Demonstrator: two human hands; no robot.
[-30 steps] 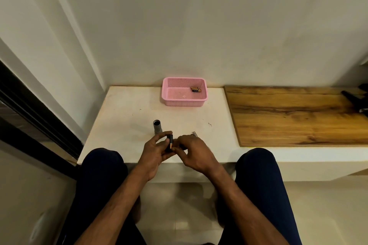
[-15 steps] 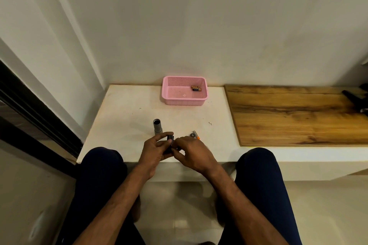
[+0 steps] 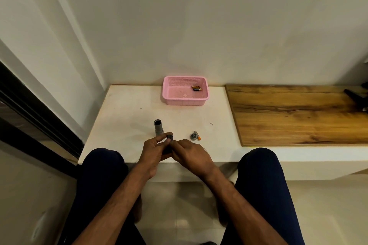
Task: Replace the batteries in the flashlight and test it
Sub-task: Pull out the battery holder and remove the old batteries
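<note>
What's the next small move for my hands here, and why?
Probably free the right hand and reach for the loose battery beside the cap: the left hand grips the dark holder, and the flashlight tube stands open, unassembled.

Two hands [image 3: 152,152] [image 3: 192,155], one battery holder [image 3: 169,137], one flashlight tube [image 3: 158,127], one cap [image 3: 193,136]; one basket [image 3: 165,93]
</note>
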